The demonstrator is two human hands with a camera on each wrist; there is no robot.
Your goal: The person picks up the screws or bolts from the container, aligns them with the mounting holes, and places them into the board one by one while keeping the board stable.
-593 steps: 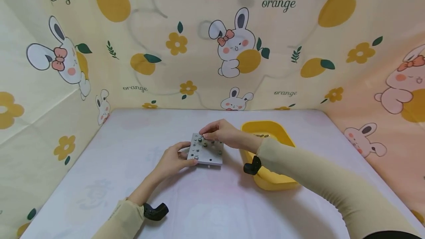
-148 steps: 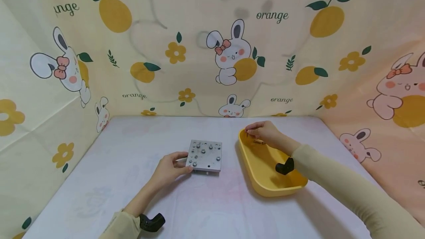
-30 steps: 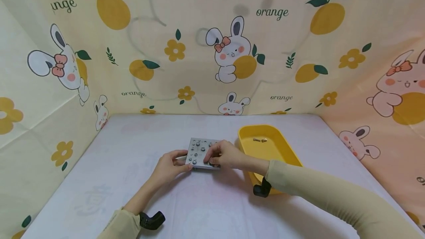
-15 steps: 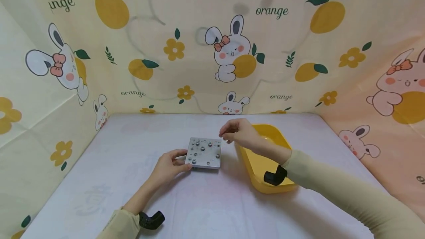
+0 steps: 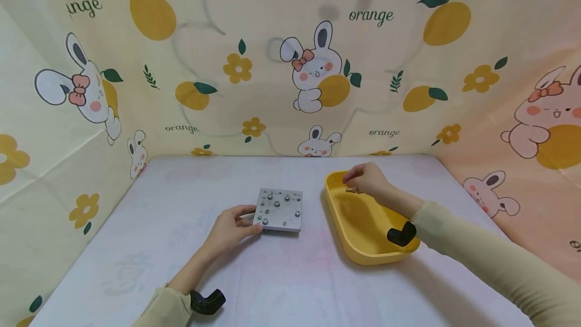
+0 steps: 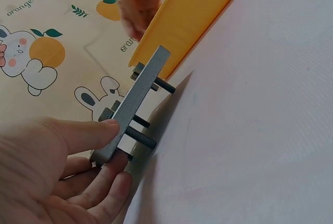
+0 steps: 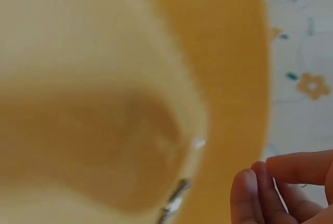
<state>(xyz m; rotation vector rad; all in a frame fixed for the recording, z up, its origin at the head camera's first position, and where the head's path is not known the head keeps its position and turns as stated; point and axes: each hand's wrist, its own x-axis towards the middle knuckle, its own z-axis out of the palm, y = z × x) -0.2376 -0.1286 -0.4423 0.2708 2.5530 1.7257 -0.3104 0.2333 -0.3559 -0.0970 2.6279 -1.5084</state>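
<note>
Already, several bolts [image 5: 277, 204] stand in the metal plate [image 5: 285, 213] pinched by the left hand [image 5: 229, 228], while apparently unplaced screws [image 7: 181, 188] lie in the yellow tray [image 5: 376, 259] beneath the right hand [image 5: 369, 180], its fingertips bunched, visibly gripping nothing.

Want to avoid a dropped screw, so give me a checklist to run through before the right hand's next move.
1. Left hand grips the metal plate by its edge: ok.
2. Right hand is over the yellow tray: ok.
3. Right fingertips free: ok, nothing shows between them in the right wrist view.
4. A screw within the tray: ok, though blurred, so the exact count of what is left: cannot tell.
5. Plate flush on the table: not ok, screw shanks protrude beneath it.
6. Shank tips touching the table: cannot tell.
</note>
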